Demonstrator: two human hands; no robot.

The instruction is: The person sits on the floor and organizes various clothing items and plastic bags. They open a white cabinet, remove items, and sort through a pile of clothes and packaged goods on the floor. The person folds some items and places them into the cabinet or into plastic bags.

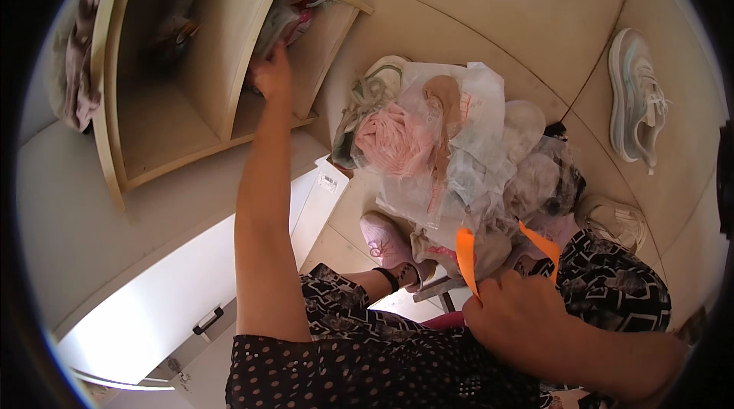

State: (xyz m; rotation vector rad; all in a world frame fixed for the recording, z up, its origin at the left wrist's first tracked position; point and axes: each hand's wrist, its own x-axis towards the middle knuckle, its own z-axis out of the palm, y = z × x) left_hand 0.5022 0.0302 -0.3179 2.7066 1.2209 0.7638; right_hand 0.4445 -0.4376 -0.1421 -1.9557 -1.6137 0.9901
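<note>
My left hand [269, 79] reaches into the right compartment of a pale wooden cabinet. Its fingertips are at the lower end of a clear plastic bag [287, 23] with pink and dark contents; the fingers are partly hidden, so their grip does not show. Above my lap, my right hand [520, 313] is closed around orange straps [465, 256], whose two ends stick up from the fist. Beyond the straps lies a heap of clear plastic bags [478, 172] on the floor. Among them are a folded pink cloth [394, 141] and a brown item [442, 103].
The cabinet [172, 168] has a wide left compartment with blurred things deep inside. Cloth [82, 80] hangs at its left side. A pale sneaker [636, 99] lies far right; other shoes [615, 222] edge the heap. A white panel with a black handle [206, 322] is lower left.
</note>
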